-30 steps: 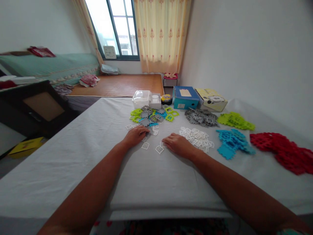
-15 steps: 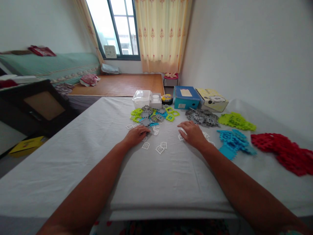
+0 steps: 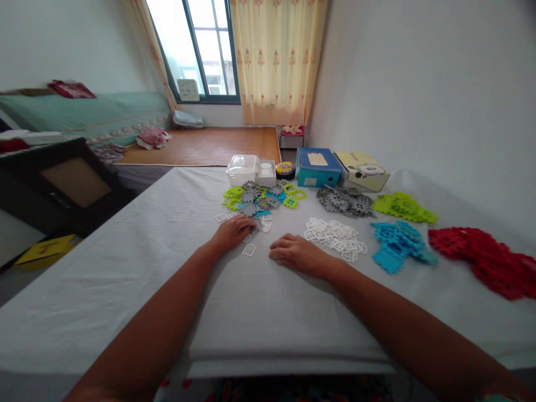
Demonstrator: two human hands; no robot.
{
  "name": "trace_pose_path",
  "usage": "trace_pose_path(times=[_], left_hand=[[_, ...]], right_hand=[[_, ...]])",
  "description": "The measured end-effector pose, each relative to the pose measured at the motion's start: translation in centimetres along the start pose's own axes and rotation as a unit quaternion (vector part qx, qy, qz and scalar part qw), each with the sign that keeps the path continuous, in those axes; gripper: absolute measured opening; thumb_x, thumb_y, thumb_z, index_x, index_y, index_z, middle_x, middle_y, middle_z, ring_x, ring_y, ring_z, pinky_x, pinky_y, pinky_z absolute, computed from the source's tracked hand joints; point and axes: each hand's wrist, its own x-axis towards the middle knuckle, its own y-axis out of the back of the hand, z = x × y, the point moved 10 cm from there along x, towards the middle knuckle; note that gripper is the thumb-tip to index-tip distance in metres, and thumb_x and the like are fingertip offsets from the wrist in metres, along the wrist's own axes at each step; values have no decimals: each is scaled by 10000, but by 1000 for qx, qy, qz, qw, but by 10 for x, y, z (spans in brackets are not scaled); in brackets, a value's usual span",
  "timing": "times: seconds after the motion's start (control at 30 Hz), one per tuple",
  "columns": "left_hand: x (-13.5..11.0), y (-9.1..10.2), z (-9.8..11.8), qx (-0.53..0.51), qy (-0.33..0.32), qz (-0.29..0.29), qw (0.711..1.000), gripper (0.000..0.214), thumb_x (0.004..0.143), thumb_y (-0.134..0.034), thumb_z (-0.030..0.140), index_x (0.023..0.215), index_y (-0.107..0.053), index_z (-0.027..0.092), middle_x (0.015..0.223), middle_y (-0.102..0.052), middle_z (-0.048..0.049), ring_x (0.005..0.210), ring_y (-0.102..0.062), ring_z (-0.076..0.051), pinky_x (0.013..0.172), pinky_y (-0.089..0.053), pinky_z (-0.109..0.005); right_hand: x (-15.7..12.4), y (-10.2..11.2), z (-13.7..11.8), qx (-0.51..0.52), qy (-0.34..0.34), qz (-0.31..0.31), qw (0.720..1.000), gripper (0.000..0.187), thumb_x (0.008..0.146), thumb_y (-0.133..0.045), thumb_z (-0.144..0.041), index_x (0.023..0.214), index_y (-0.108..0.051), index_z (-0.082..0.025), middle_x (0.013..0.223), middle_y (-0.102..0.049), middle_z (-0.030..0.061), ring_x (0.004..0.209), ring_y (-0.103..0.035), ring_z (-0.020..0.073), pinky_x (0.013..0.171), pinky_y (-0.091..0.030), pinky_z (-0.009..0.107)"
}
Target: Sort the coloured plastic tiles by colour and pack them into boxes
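Observation:
My left hand (image 3: 232,233) rests by the near edge of a mixed heap of grey, lime and blue plastic pieces (image 3: 251,192). Its thumb and fingers are pinched beside a grey piece; what lies between them is hidden. My right hand (image 3: 295,254) is palm down on the cloth, fingers closed over two white window-shaped pieces, which it covers. Between the hands a loose white window piece (image 3: 248,249) lies flat, with others (image 3: 266,225) at the heap's edge. Right of my right hand spreads a pile of white window pieces (image 3: 335,237).
Sorted piles lie to the right: grey (image 3: 345,201), lime (image 3: 404,206), blue (image 3: 400,243) and red (image 3: 481,254). Behind stand a clear plastic tub (image 3: 243,169), a white box (image 3: 266,174), a round tin (image 3: 285,170), a blue box (image 3: 319,167) and a yellow box (image 3: 364,172).
My right hand has moved left and nearer, from the white pile to the two loose window pieces, uncovering the pile. Its spread fingers have closed. My left hand has hardly moved.

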Motion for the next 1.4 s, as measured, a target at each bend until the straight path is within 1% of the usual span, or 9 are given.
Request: trace_pose_path(times=[0.13,0.3,0.57,0.7,0.87,1.1,1.23,1.3,1.4], left_hand=[[0,0,-1,3,4,0,1000,299,859,-471,175,1024,-714,238,1010,-704,-21,944,-628,-167,877,-480,-281],[0,0,0,-4,10,-3,1000,292,859,-474,176,1013,-716,232,992,-703,-25,916,-630,-159,851,-483,-268],[1,2,3,-16,10,-6,1000,295,856,-473,179,1009,-719,233,971,-700,-28,901,-628,-163,839,-482,-273],[1,0,1,-8,10,-10,1000,295,862,-468,185,1015,-716,232,983,-699,-26,908,-627,-161,842,-481,-268],[0,-1,0,-2,7,-8,1000,297,864,-466,187,1020,-715,236,993,-699,-26,912,-628,-162,850,-481,-272],[1,0,2,-8,7,-16,1000,302,861,-466,181,1026,-712,239,1001,-700,-25,935,-623,-163,863,-478,-279],[1,1,5,-15,7,-17,1000,303,857,-467,178,1022,-716,233,996,-699,-31,923,-622,-162,854,-479,-275],[1,2,5,-16,8,-15,1000,303,858,-467,179,1019,-718,235,994,-698,-30,918,-622,-161,854,-479,-275],[1,2,5,-18,7,-14,1000,300,865,-467,185,1022,-717,238,991,-696,-29,913,-623,-160,853,-479,-276]], right_hand=[[-1,13,7,14,-13,26,999,191,953,-494,-211,974,-678,-168,1016,-689,86,971,-568,187,886,-465,318],[-5,17,14,19,-25,33,999,121,897,-556,-162,938,-670,-174,929,-683,73,907,-561,187,848,-460,317],[-11,25,32,42,-73,71,994,123,839,-629,-129,937,-674,-187,973,-674,72,950,-534,208,869,-452,348],[-14,27,41,78,-102,99,987,156,800,-663,-102,925,-672,-196,983,-670,67,974,-558,204,879,-454,355],[-19,31,53,124,-133,128,975,183,780,-664,-80,919,-670,-199,993,-649,46,910,-614,161,832,-472,292],[-31,42,82,104,-207,141,963,175,781,-631,-72,905,-669,-191,954,-640,24,733,-604,108,731,-462,242],[-39,42,98,65,-261,120,956,215,760,-619,-63,923,-679,-190,914,-673,28,767,-627,134,732,-458,251],[-41,40,101,59,-273,105,954,248,751,-597,-41,932,-681,-189,887,-695,28,795,-642,150,736,-460,256],[-41,39,101,72,-274,104,953,254,751,-584,-40,930,-681,-192,869,-712,26,783,-655,152,713,-471,250]])
